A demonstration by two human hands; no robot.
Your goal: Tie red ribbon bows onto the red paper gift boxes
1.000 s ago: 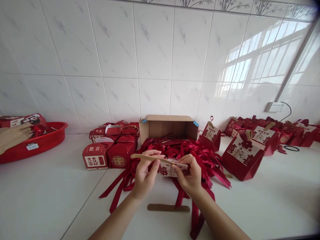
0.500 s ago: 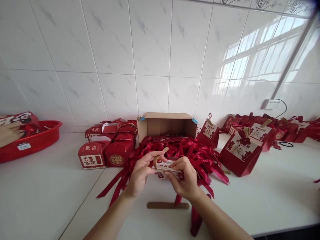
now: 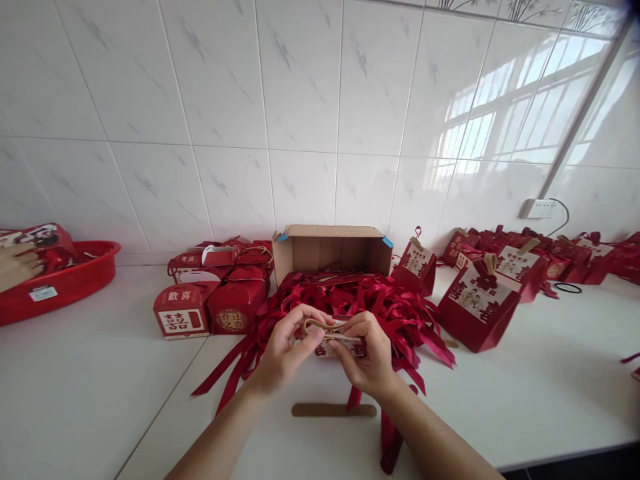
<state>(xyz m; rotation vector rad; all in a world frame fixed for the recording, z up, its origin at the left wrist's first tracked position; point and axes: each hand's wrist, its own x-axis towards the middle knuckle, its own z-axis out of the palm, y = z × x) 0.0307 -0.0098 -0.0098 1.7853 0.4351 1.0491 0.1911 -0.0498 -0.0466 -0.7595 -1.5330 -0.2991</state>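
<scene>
Both of my hands meet over a small red-and-white gift box in front of the ribbon heap. My left hand pinches a looped tan strap at the top of that box. With fingers and thumb, my right hand grips the box's upper right edge. Much of the box is hidden behind my fingers. On the table just below lies a flat brown strap, and a dark red ribbon trails beside my right forearm.
Red satin ribbons spill from an open cardboard box by the tiled wall. Several red gift boxes stand left; finished-looking gift bags stand right. A red basin is far left, beside another person's hand.
My left fingers have closed the tan strap's raised end down into a loop over the box top. My right hand keeps its grip. The view shifts very slightly.
</scene>
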